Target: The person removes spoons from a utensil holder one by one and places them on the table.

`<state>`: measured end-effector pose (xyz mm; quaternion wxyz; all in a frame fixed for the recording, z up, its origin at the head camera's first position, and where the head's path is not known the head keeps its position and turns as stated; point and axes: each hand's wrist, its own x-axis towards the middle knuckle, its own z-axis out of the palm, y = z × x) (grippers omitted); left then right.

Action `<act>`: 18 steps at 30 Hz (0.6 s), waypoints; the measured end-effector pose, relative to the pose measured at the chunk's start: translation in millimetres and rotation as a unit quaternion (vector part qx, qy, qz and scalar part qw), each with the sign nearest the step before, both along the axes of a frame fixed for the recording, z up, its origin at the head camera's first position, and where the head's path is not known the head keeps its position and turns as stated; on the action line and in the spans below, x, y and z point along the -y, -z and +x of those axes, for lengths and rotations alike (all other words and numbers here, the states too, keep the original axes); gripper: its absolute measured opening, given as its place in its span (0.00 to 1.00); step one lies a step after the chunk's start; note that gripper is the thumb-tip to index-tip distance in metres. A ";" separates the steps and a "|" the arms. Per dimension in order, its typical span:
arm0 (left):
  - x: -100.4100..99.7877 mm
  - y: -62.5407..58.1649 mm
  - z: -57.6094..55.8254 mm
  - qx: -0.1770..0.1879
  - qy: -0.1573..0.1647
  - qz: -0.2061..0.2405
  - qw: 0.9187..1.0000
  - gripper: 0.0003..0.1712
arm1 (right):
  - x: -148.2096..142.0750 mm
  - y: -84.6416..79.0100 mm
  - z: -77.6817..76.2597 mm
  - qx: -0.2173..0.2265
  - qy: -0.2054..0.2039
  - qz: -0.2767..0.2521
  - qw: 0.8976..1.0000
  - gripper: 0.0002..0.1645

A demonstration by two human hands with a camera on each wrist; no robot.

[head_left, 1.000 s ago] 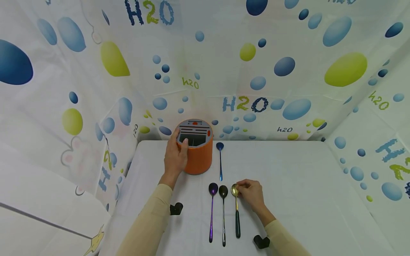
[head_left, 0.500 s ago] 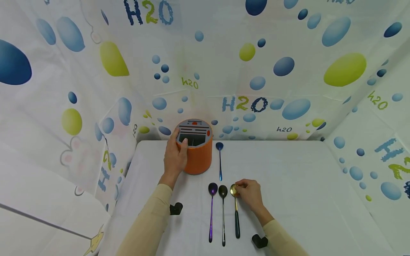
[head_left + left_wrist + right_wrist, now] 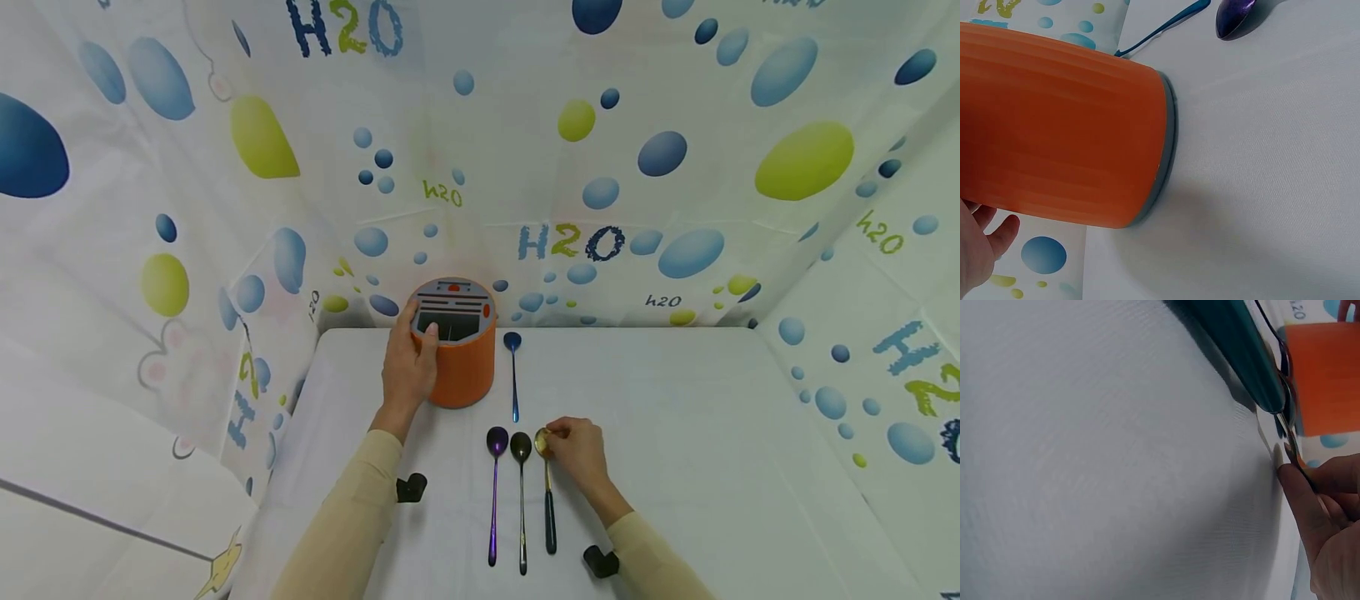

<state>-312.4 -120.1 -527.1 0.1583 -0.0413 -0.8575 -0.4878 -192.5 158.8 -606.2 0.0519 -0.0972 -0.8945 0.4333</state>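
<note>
My left hand (image 3: pixel 407 364) grips the left side of an orange utensil holder (image 3: pixel 463 377), thumb over the rim of its grey slotted top. In the left wrist view the holder's orange wall (image 3: pixel 1066 131) hides part of that hand. My right hand (image 3: pixel 583 450) pinches the bowl of a gold spoon (image 3: pixel 547 475) with a dark green handle (image 3: pixel 1244 359). The spoon lies right of a dark metallic spoon (image 3: pixel 522 492) and a purple spoon (image 3: pixel 494 492). Both of those have their bowls toward the back. Behind them a blue spoon (image 3: pixel 513 375) lies beside the holder.
A white cloth covers the table (image 3: pixel 675 400). Bubble-printed curtains (image 3: pixel 495 167) stand at the back and sides. A small black device (image 3: pixel 411 488) sits by the left wrist, another black device (image 3: pixel 601 562) by the right.
My right hand has moved slightly left with the gold spoon, bringing it nearer to the dark metallic spoon. My left hand and the utensil holder have stayed in place.
</note>
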 end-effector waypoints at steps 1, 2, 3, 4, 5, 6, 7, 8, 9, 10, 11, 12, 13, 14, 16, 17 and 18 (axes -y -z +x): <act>0.2 0.1 -0.1 0.000 0.000 0.001 1.000 0.37 | 0.9 -0.9 0.4 -0.002 0.000 0.007 1.000 0.07; 0.3 0.2 -0.2 0.001 0.000 0.001 1.000 0.37 | 1.8 -1.4 0.9 -0.003 0.000 0.015 1.000 0.08; 0.4 0.3 -0.2 0.001 0.001 0.002 1.000 0.37 | 2.7 -2.1 1.4 -0.002 0.000 0.019 1.000 0.08; 0.4 0.5 -0.2 0.001 0.001 0.002 1.000 0.37 | 3.8 -2.8 2.0 -0.002 -0.001 0.025 1.000 0.08; 0.5 0.7 -0.4 0.001 0.003 0.004 1.000 0.37 | 4.7 -3.4 2.5 -0.001 -0.001 0.030 1.000 0.08; 0.5 0.6 -0.3 0.001 0.003 0.004 1.000 0.37 | 5.7 -3.9 2.9 -0.001 -0.002 0.035 0.999 0.08; 0.5 0.6 -0.3 0.002 0.003 0.005 1.000 0.36 | 6.7 -4.4 3.4 -0.001 -0.003 0.040 0.999 0.07; 0.5 0.7 -0.3 0.002 0.003 0.005 1.000 0.36 | 7.5 -4.3 3.6 -0.002 -0.005 0.047 0.999 0.07; 0.5 0.9 -0.4 0.003 0.002 0.004 1.000 0.36 | 8.2 -4.1 3.6 -0.005 -0.008 0.056 0.998 0.07; 0.5 1.0 -0.3 0.004 0.001 0.004 1.000 0.36 | 8.9 -4.2 3.7 -0.007 -0.010 0.065 0.998 0.07; 0.5 1.0 -0.4 0.004 0.001 0.004 1.000 0.36 | 9.5 -4.1 3.7 -0.009 -0.012 0.073 0.997 0.07; 0.5 0.9 -0.3 0.004 0.001 0.004 1.000 0.36 | 10.1 -3.7 3.5 -0.012 -0.016 0.082 0.996 0.07; 0.6 0.9 -0.3 0.003 0.001 0.004 1.000 0.36 | 10.7 -3.8 3.4 -0.014 -0.019 0.091 0.996 0.07; 0.5 0.9 -0.2 0.002 0.000 0.004 1.000 0.36 | 11.5 -4.0 3.3 -0.016 -0.021 0.099 0.995 0.06; 0.4 0.7 -0.1 0.001 0.001 0.005 1.000 0.36 | 13.0 -5.0 3.6 -0.018 -0.027 0.112 0.993 0.06; 0.4 0.6 0.0 0.001 0.000 0.005 1.000 0.36 | 13.7 -5.5 3.7 -0.020 -0.029 0.118 0.992 0.06; 0.3 0.5 0.2 0.002 0.000 0.006 1.000 0.36 | 14.4 -6.1 3.8 -0.022 -0.031 0.122 0.992 0.06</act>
